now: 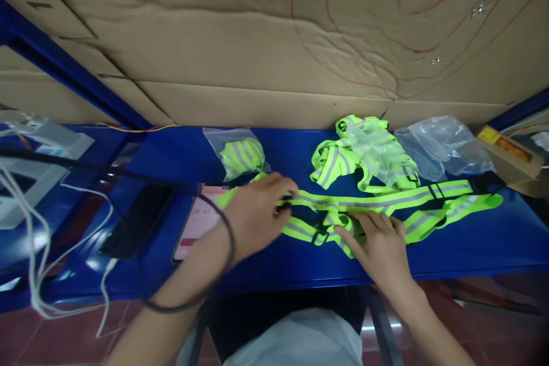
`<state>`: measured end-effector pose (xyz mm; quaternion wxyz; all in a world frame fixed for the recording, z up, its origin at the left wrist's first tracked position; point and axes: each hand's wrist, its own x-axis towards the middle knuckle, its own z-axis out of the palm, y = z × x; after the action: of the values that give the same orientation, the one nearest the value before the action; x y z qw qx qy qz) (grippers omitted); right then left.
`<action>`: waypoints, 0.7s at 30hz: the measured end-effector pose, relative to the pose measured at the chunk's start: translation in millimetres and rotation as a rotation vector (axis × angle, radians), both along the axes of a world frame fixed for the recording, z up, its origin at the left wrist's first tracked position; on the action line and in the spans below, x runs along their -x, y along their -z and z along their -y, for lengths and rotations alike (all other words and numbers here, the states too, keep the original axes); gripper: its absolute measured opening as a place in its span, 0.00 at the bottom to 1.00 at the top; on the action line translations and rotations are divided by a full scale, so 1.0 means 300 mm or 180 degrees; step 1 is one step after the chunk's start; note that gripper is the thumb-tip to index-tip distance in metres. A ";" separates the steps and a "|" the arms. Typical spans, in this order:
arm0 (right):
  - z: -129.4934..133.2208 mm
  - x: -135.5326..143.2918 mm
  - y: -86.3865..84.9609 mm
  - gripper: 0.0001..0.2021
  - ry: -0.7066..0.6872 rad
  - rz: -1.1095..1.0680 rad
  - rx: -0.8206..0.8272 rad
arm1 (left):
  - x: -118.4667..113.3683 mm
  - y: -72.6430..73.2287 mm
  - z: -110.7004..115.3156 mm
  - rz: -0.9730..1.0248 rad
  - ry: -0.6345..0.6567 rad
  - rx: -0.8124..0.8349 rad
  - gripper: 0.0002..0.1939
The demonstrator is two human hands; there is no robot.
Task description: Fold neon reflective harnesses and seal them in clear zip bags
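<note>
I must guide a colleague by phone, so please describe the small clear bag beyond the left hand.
Along the brown cardboard wall behind the blue tabletop, look just beyond the person's left hand. The small clear plastic bag there holds folded neon-yellow strapping with grey stripes. It is smaller than the loose strap heap to its right.
</note>
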<state>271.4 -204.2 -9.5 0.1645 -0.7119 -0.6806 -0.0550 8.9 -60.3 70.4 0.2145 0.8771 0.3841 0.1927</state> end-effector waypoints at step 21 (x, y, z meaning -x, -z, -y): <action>0.124 0.119 -0.004 0.18 -0.1136 -0.1789 0.0284 | -0.111 0.108 -0.031 -0.0430 -0.0604 -0.1946 0.07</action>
<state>235.7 -241.3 -8.4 0.3215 -0.5753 -0.7242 0.2029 42.3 -50.9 38.0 -0.1037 0.8720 0.4019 0.2597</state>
